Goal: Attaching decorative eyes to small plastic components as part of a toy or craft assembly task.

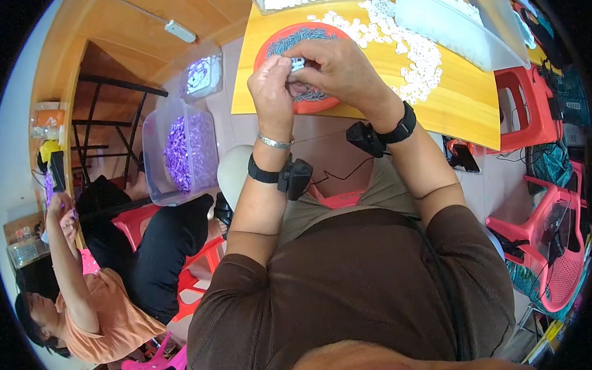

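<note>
My left hand (271,91) and my right hand (339,69) meet over a round red basin (261,59) on the table. Both are closed, fingers pinched around a small white plastic piece (297,63) that shows between the fingertips. Part of that piece is hidden by the fingers, and its exact kind is too small to make out. Below the hands, the basin holds many small grey, thin parts (302,36). Many loose white plastic pieces (424,63) lie spread across the wooden table (466,104) to the right of the basin and behind it.
Clear bins (484,54) of white pieces stand at the table's back. On the floor to the left is a clear bin (153,157) of purple parts. Another person (108,302) in an orange top sits at left. Red plastic chairs (529,232) stand to the right.
</note>
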Motion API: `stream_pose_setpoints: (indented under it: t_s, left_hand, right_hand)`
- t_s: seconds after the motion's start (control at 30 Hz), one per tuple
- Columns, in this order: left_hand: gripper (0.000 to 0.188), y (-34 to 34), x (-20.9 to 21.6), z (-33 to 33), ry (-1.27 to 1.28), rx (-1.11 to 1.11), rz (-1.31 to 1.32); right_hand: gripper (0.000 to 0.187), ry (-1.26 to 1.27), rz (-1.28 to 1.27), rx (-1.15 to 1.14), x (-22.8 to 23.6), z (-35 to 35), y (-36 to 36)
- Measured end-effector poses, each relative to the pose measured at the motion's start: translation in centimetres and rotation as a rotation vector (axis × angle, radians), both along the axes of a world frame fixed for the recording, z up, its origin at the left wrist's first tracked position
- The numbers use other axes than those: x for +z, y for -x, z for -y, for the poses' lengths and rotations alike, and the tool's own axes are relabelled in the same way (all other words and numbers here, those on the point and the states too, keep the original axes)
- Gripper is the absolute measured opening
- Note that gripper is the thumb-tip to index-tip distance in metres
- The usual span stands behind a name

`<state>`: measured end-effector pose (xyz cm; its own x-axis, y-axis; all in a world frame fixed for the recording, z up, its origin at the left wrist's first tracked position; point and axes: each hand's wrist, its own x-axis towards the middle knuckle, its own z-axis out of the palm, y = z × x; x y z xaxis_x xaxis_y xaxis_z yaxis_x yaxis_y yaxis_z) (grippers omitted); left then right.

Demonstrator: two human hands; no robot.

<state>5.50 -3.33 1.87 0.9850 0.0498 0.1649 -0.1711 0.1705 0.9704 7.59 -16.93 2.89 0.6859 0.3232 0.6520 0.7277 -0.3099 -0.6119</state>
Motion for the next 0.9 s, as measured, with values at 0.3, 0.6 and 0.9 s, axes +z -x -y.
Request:
stream_pose_setpoints:
  t_s: [0.3, 0.6, 0.9]
  left_hand:
    - [0.021, 0.24, -0.02, 0.47, 0.049, 0.022, 0.032]
    - [0.022, 0.46, -0.25, 0.49, 0.04, -0.012, 0.055]
    - [0.023, 0.37, -0.38, 0.31, 0.015, -0.016, 0.03]
  right_hand:
    - [0.017, 0.018, 0.049, -0.049, 0.15, -0.16, 0.15]
    - [0.009, -0.046, 0.053, -0.039, 0.03, -0.21, 0.18]
    - [0.012, 0.021, 0.114, -0.048, -0.53, -0.21, -0.21]
